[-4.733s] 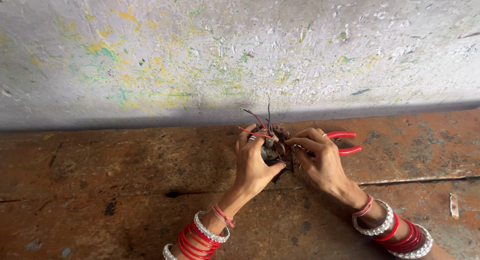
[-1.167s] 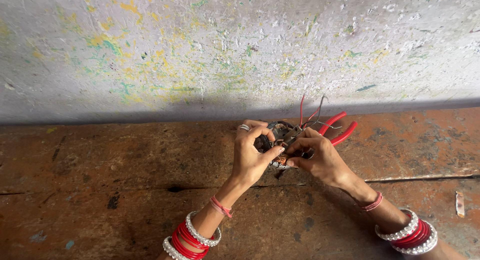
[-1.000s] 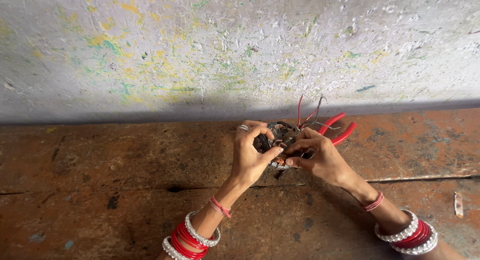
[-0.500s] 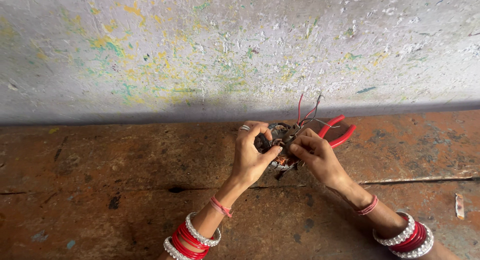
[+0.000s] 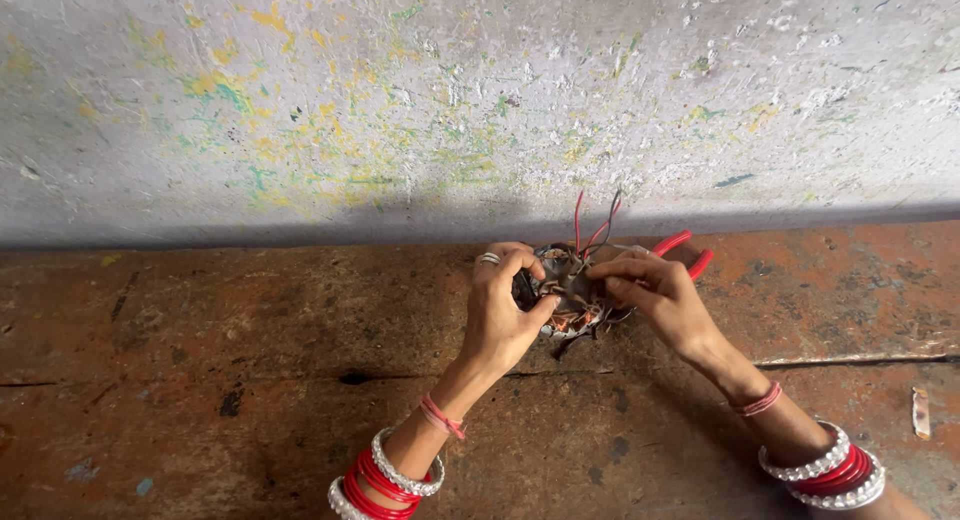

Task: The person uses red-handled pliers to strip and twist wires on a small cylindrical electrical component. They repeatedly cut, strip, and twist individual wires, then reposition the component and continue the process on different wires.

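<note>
A small round motor part (image 5: 565,298) with copper windings and red and black wires sticking up sits on the rusty brown floor (image 5: 250,380), close to the wall. My left hand (image 5: 505,310) grips the part from the left side, a ring on one finger. My right hand (image 5: 655,295) holds red-handled pliers (image 5: 685,255), their jaws hidden at the part under my fingers. Both wrists wear red and white bangles.
A paint-speckled grey wall (image 5: 450,100) rises just behind the part. A crack (image 5: 850,360) runs across the floor at the right. A small pale scrap (image 5: 921,412) lies near the right edge.
Over the last seconds the pliers' handles have tilted up and to the right, and both hands have shifted slightly right with the part. The wires now point upward.
</note>
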